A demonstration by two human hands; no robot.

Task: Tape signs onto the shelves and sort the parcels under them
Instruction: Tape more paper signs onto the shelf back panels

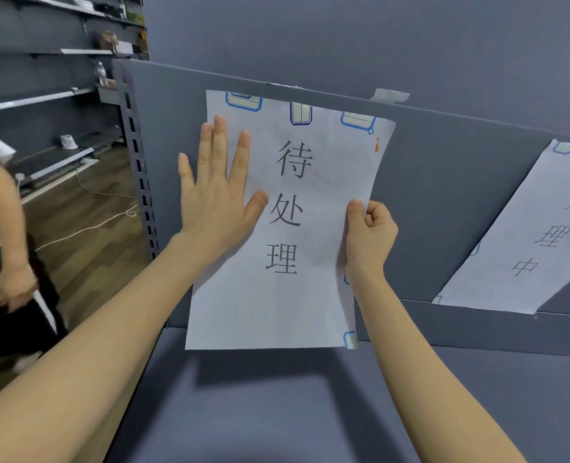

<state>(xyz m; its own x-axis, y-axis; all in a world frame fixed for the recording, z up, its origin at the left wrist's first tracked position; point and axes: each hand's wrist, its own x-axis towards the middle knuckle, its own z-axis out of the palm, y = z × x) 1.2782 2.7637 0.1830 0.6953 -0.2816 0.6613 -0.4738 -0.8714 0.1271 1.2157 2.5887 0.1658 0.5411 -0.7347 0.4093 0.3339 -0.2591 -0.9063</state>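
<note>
A white paper sign (287, 295) with three large black characters lies against the grey back panel (444, 195) of the shelf unit. My left hand (217, 188) presses flat on the sign's upper left part, fingers straight and spread. My right hand (370, 232) pinches the sign's right edge between thumb and curled fingers. A second white sign (524, 242) hangs on the same panel to the right. A strip of tape (388, 95) sticks up from the panel's top edge above the first sign.
The grey shelf board (277, 406) runs below the sign. A slotted upright post (140, 168) stands at the panel's left end. Another person (0, 228) stands at the far left on the wooden floor, where cables (90, 225) trail. More shelves (43, 98) line the left wall.
</note>
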